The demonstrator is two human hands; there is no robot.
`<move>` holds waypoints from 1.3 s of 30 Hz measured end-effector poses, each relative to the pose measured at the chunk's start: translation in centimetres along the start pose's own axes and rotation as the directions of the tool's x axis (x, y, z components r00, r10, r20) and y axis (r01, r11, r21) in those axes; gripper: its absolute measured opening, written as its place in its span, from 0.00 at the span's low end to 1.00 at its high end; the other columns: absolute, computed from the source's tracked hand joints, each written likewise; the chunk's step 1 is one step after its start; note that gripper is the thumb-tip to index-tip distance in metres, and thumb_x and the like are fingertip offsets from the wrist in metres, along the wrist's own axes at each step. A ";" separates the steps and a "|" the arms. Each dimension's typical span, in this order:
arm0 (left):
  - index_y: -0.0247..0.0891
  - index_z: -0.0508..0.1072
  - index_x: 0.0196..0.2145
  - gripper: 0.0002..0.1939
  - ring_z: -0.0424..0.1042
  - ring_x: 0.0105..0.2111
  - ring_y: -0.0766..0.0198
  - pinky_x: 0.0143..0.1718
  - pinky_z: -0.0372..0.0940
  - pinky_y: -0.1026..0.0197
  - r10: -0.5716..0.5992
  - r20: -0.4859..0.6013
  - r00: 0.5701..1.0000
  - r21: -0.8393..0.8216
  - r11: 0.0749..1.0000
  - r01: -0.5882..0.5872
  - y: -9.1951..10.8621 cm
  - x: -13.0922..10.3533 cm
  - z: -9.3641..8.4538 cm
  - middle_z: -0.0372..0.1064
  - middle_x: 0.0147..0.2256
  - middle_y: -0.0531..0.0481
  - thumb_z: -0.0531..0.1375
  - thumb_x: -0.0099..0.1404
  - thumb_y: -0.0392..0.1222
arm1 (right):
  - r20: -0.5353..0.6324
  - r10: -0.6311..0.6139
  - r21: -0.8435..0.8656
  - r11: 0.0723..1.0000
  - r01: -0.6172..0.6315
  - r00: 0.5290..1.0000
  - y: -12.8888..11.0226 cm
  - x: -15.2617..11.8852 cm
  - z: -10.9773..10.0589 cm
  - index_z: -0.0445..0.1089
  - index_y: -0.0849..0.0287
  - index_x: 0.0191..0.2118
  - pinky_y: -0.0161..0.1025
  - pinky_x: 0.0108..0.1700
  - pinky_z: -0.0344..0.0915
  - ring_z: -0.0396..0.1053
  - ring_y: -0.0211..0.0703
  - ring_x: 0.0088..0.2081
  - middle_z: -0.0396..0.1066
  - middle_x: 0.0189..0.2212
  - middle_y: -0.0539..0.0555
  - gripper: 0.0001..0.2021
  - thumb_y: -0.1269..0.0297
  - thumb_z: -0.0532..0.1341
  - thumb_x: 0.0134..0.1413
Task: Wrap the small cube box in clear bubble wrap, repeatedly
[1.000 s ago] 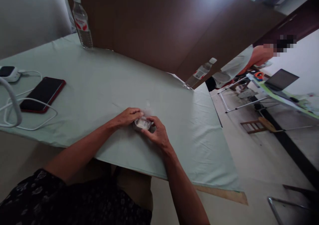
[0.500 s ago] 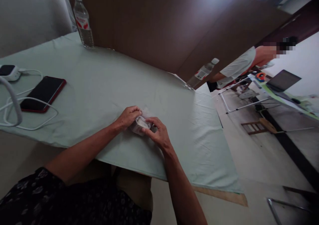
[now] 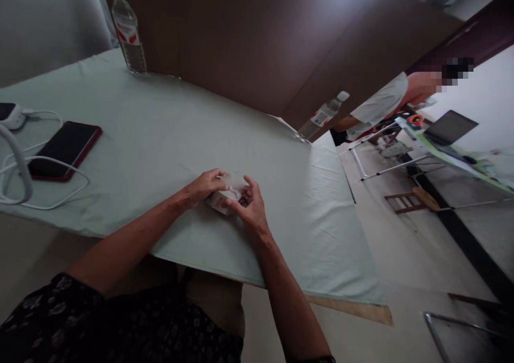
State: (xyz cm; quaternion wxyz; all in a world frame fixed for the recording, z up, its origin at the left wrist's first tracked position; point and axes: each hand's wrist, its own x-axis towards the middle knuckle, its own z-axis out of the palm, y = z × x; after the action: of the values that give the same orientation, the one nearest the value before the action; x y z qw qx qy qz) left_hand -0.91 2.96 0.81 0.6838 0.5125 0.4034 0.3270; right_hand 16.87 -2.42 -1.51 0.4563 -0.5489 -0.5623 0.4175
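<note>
A small whitish, box-like packet (image 3: 220,203) rests on the cloth-covered table between my hands; its exact kind is hard to make out. My left hand (image 3: 206,186) grips its far left side, fingers bent over the top edge. From the right, my right hand (image 3: 252,208) holds it with the thumb along the near side and the lower fingers curled behind. The right index finger is lifted off, pointing up. Pale, thin, blurred material shows at the packet's top, between the fingers of both hands.
On the left lie a dark phone (image 3: 66,150) with a red edge, a white cable (image 3: 76,197) and a white device (image 3: 12,116). Two water bottles (image 3: 130,47) (image 3: 324,118) stand by a brown panel (image 3: 241,42). A person (image 3: 381,103) is beyond it, near a laptop (image 3: 452,130).
My right index finger has lifted away from the packet and the right hand has opened somewhat. My left fingers have shifted slightly over its top. The whole view has drifted a little.
</note>
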 end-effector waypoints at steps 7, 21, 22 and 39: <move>0.33 0.59 0.62 0.45 0.74 0.43 0.56 0.43 0.66 0.58 0.008 0.120 0.993 0.066 0.998 -0.016 -0.1 -0.1 -0.6 0.71 0.47 0.40 0.64 0.46 0.42 | -0.042 0.033 0.046 0.998 -0.031 0.999 0.1 -0.3 0.1 0.53 0.58 0.66 0.45 0.45 0.72 0.75 0.48 0.41 0.74 0.42 0.57 0.45 0.48 0.70 0.47; 0.30 0.60 0.64 0.46 0.73 0.38 0.59 0.38 0.65 0.60 0.033 0.098 0.995 0.139 0.989 -0.046 -0.3 0.1 -0.4 0.73 0.46 0.40 0.65 0.47 0.43 | -0.086 0.041 0.077 0.996 -0.035 0.995 0.4 0.2 -0.3 0.63 0.57 0.59 0.45 0.48 0.71 0.75 0.46 0.42 0.77 0.42 0.57 0.31 0.47 0.64 0.53; 0.31 0.60 0.64 0.46 0.73 0.38 0.59 0.38 0.65 0.60 0.026 0.100 0.995 0.146 0.989 -0.040 -0.1 0.0 -0.4 0.73 0.47 0.39 0.65 0.47 0.43 | -0.081 0.043 0.086 0.996 -0.036 0.996 0.4 0.5 -0.4 0.63 0.58 0.58 0.46 0.49 0.70 0.75 0.47 0.43 0.77 0.43 0.57 0.30 0.46 0.63 0.54; 0.30 0.57 0.67 0.42 0.71 0.35 0.64 0.36 0.64 0.61 0.150 0.111 0.982 0.247 0.953 -0.173 -1.4 0.9 -1.1 0.73 0.45 0.40 0.61 0.56 0.42 | -0.107 -0.091 0.119 0.987 0.104 0.990 -1.1 5.4 -0.1 0.74 0.56 0.40 0.40 0.43 0.69 0.73 0.40 0.35 0.76 0.32 0.50 0.14 0.59 0.69 0.46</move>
State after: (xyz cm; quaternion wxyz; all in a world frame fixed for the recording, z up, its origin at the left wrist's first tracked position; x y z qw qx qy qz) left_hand -1.44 3.86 -0.86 0.6008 0.6419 0.3673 0.3035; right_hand 16.76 2.92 -0.09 0.5375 -0.5118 -0.5374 0.4006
